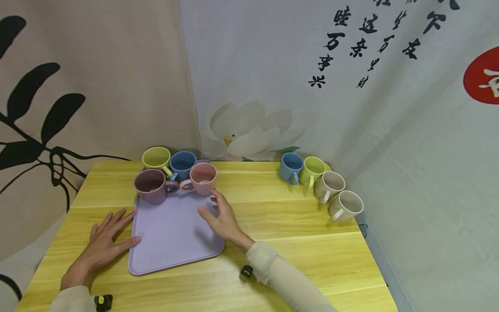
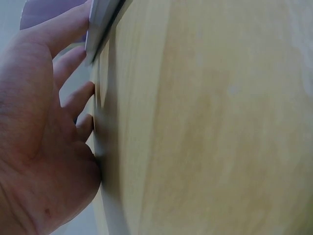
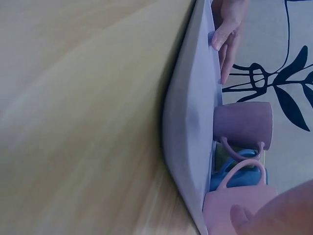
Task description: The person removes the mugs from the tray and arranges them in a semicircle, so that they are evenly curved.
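On the far part of a lilac tray (image 1: 175, 229) stand a purple mug (image 1: 151, 186), a yellow-green mug (image 1: 157, 157), a blue mug (image 1: 183, 164) and a pink mug (image 1: 202, 178), grouped upright. My left hand (image 1: 105, 242) rests on the table with fingers spread, thumb and index finger at the tray's left rim. My right hand (image 1: 224, 219) reaches over the tray's right side. Its index fingertip is at the pink mug's near right side, the thumb held apart from it. The right wrist view shows a fingertip (image 3: 239, 218) against the pink mug's wall.
Along the table's right edge stand another blue mug (image 1: 291, 168), a green mug (image 1: 312, 171) and two off-white mugs, the nearer one (image 1: 346, 205) by the corner of the row. A printed cloth (image 1: 249, 65) hangs behind the wooden table (image 1: 273, 208).
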